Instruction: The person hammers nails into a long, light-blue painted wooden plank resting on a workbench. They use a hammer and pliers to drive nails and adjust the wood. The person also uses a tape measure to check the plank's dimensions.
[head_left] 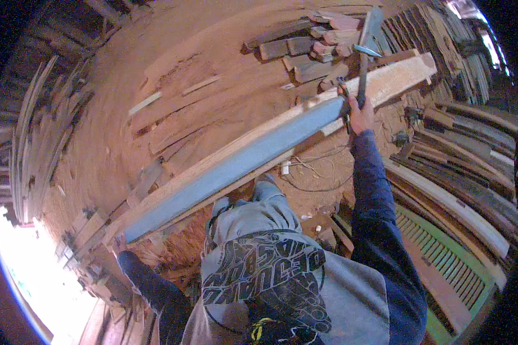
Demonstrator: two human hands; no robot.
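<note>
A long wooden beam (270, 144), pale on its upper face and shadowed blue-grey along its side, runs on a slant across a sawdust-covered workshop floor (126, 75), from low at the person's left to high at the right, where its far end lies just beside a heap of short offcut blocks (311, 49). No bin or box shows here; the wood lies loose, in stacks and scatters. Thin planks (167, 123) lie flat in the sawdust beyond the beam, a rack of boards (34, 149) lines the left wall, and long curved planks (466, 178) are stacked at the right above a green slatted panel (443, 253). A tangle of thin cable (316, 169) lies on the floor just under the beam, near the person's foot. The person, in a grey printed top with dark blue sleeves, stands close against the beam's near side, so that the body hides part of the floor below it. The right hand (360, 112) is raised at the beam's upper stretch, fingers wrapped tight around the handle of a hammer (364, 63) whose head points upward past the beam's edge; the hand sits against the wood. The left hand (119, 244) reaches out to the beam's lower end and touches it from beneath; its fingers are largely hidden by the timber, so how far they close cannot be told.
</note>
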